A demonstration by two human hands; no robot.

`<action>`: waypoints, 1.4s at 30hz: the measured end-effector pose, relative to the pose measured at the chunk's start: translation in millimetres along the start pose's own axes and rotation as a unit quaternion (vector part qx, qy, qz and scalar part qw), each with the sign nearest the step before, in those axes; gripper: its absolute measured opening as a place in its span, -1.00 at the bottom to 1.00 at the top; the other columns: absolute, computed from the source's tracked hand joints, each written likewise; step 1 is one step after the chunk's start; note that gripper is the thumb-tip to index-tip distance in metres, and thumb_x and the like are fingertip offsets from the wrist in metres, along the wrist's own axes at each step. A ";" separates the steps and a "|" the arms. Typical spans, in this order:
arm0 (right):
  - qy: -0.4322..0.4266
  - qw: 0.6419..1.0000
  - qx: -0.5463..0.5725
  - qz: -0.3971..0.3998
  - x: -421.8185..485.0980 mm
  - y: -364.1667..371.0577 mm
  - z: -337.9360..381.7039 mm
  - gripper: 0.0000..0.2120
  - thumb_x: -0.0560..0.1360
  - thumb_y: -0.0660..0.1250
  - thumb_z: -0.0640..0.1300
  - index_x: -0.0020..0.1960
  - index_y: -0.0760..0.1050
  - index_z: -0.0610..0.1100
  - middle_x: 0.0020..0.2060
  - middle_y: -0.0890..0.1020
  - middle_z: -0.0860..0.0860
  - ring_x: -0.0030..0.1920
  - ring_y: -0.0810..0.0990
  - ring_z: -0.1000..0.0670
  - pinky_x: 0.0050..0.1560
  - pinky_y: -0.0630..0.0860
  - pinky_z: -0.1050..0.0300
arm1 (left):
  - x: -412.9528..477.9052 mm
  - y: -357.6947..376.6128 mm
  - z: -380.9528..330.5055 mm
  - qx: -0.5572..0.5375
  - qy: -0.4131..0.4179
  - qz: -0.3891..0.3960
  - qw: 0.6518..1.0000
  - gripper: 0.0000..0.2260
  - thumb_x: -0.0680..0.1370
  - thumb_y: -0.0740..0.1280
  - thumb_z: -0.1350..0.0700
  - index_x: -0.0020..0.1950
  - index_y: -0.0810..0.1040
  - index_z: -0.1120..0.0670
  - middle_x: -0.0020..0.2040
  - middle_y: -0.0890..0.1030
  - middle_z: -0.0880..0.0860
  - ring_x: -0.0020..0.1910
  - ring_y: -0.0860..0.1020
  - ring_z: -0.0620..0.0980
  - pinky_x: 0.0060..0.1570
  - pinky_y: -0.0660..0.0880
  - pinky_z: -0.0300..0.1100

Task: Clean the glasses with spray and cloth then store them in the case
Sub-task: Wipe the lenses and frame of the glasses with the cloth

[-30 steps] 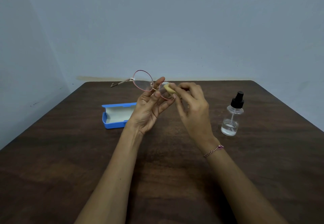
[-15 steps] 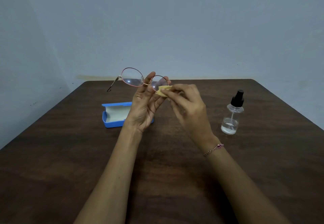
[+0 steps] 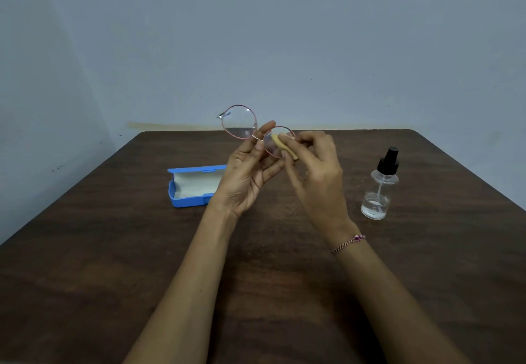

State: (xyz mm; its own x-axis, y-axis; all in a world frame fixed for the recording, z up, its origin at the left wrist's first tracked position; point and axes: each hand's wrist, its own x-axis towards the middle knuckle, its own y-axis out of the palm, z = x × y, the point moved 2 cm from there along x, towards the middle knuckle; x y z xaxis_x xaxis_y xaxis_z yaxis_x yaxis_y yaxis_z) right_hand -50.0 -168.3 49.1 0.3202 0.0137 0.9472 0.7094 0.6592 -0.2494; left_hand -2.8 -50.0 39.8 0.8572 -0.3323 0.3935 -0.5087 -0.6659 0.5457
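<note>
Round glasses [image 3: 239, 121] with a thin pink metal frame are held up above the table. My left hand [image 3: 247, 173] pinches them at the bridge, fingers pointing upward. A small yellow cloth [image 3: 280, 143] is folded over the right lens, and my right hand [image 3: 313, 164] pinches it against that lens. An open blue case [image 3: 187, 202] with a pale lining lies on the table behind my left hand. The clear spray bottle [image 3: 377, 192] with a black nozzle stands upright to the right of my right hand.
The dark wooden table [image 3: 256, 292] reaches to a pale wall at the back and a wall on the left. Its left and right edges slant toward me. A thread bracelet [image 3: 348, 243] circles my right wrist.
The glasses have tilted and turned in my left hand, so the left lens now faces me. My right hand has kept the cloth on the right lens and shifted slightly along it.
</note>
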 end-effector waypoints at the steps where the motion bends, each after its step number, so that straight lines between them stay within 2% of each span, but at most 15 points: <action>1: 0.004 1.000 -0.003 -0.002 0.3 -0.4 0.1 -0.75 0.49 0.34 -0.31 0.17 0.57 -0.25 -0.05 0.51 -0.13 -0.04 0.44 -0.01 0.01 0.41 0.32 | 0.5 0.2 2.9 0.014 -0.006 0.001 1.000 -0.72 0.53 0.19 0.17 0.19 0.56 0.06 0.07 0.65 0.09 0.05 0.62 0.01 -0.08 0.59 -0.19; 5: -0.009 1.000 0.009 0.017 -0.2 3.0 0.1 -0.77 0.50 0.33 -0.29 0.15 0.58 -0.25 -0.02 0.54 -0.13 -0.01 0.44 -0.01 0.06 0.42 0.33 | 1.2 1.4 4.3 0.022 -0.005 -0.007 1.000 -0.74 0.60 0.10 0.24 0.19 0.51 0.10 0.01 0.68 0.04 0.00 0.65 -0.03 -0.15 0.59 -0.23; 7: -0.017 0.999 0.017 0.040 -1.7 6.8 -1.1 -0.78 0.50 0.34 -0.30 0.13 0.59 -0.25 -0.02 0.56 -0.13 -0.02 0.45 -0.03 0.06 0.45 0.26 | 1.6 0.6 0.6 0.030 0.014 -0.021 0.999 -0.74 0.62 0.08 0.26 0.19 0.50 0.12 -0.02 0.69 0.03 -0.02 0.65 -0.06 -0.17 0.59 -0.24; 14: 0.020 0.998 -0.031 0.043 -1.2 5.3 -13.5 -0.76 0.44 0.38 -0.36 0.10 0.60 -0.24 -0.08 0.53 -0.12 -0.03 0.42 0.02 -0.02 0.43 0.30 | 4.4 -4.9 3.8 0.103 0.086 -0.109 0.985 -0.80 0.61 0.16 0.26 0.14 0.53 0.18 -0.01 0.68 0.03 0.02 0.64 -0.02 -0.20 0.60 -0.18; 20: 0.012 0.998 -0.023 0.059 -1.2 10.5 -7.6 -0.79 0.49 0.32 -0.31 0.11 0.59 -0.25 -0.04 0.54 -0.13 -0.03 0.43 -0.02 -0.01 0.44 0.27 | 4.2 2.4 13.6 0.145 0.071 -0.094 0.982 -0.81 0.61 0.17 0.26 0.08 0.56 0.14 -0.06 0.69 -0.03 -0.01 0.63 -0.10 -0.23 0.58 -0.20; 24: 0.035 0.997 -0.045 0.053 -0.3 7.9 -13.6 -0.74 0.48 0.31 -0.31 0.15 0.58 -0.23 -0.04 0.50 -0.12 -0.01 0.38 0.02 -0.04 0.44 0.28 | 3.4 2.1 13.0 0.149 0.089 -0.096 0.980 -0.80 0.61 0.17 0.26 0.08 0.57 0.13 -0.01 0.68 -0.04 0.07 0.61 -0.08 -0.20 0.59 -0.17; 27: 0.082 0.995 -0.045 0.027 1.2 1.1 -24.6 -0.75 0.48 0.34 -0.32 0.16 0.58 -0.23 -0.05 0.51 -0.11 -0.02 0.36 0.08 -0.01 0.37 0.37 | 2.6 1.0 10.8 0.145 0.095 -0.098 0.980 -0.80 0.61 0.16 0.26 0.08 0.57 0.14 0.00 0.68 -0.04 0.13 0.60 -0.04 -0.17 0.61 -0.13; 30: 0.086 0.995 -0.037 0.024 1.0 0.5 -23.8 -0.76 0.49 0.35 -0.29 0.16 0.57 -0.23 -0.07 0.52 -0.09 -0.03 0.34 0.13 -0.02 0.30 0.51 | 2.5 0.5 11.7 0.144 0.087 -0.087 0.982 -0.80 0.60 0.16 0.26 0.09 0.57 0.14 0.03 0.67 -0.02 0.18 0.57 -0.03 -0.14 0.62 -0.07; 34: 0.086 0.996 -0.012 0.016 1.8 1.1 -19.6 -0.76 0.48 0.36 -0.27 0.15 0.58 -0.19 -0.06 0.54 -0.08 -0.02 0.39 0.09 -0.02 0.32 0.51 | 2.0 1.3 14.4 0.143 0.068 -0.069 0.985 -0.78 0.60 0.16 0.29 0.08 0.58 0.14 0.04 0.66 -0.06 0.17 0.56 -0.10 -0.19 0.61 -0.12; 38: 0.194 0.977 0.075 0.034 2.0 1.6 -27.6 -0.77 0.48 0.39 -0.17 0.14 0.60 -0.14 -0.07 0.61 -0.01 -0.06 0.55 0.05 -0.09 0.47 0.37 | 3.4 -2.4 11.2 0.121 0.068 -0.064 0.988 -0.79 0.60 0.16 0.27 0.15 0.53 0.17 0.10 0.64 -0.06 0.22 0.54 -0.07 -0.09 0.61 -0.06; 42: 0.320 0.925 0.195 0.064 -1.3 5.8 -32.5 -0.76 0.45 0.43 -0.14 0.10 0.61 -0.12 -0.07 0.67 0.03 -0.06 0.61 0.13 -0.09 0.50 0.37 | 3.7 -6.4 9.5 0.100 0.061 -0.071 0.991 -0.76 0.61 0.14 0.25 0.22 0.49 0.19 0.11 0.63 0.04 0.20 0.55 -0.06 -0.05 0.59 -0.06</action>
State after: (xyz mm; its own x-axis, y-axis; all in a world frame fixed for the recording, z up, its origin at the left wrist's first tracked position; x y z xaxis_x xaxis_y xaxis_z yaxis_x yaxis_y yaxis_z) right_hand -25.9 -188.9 39.9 0.7797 -0.2557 0.5715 0.4002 0.9055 -0.1409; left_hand 4.3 -53.3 30.8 0.8964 -0.1511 0.4167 -0.3474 -0.8234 0.4487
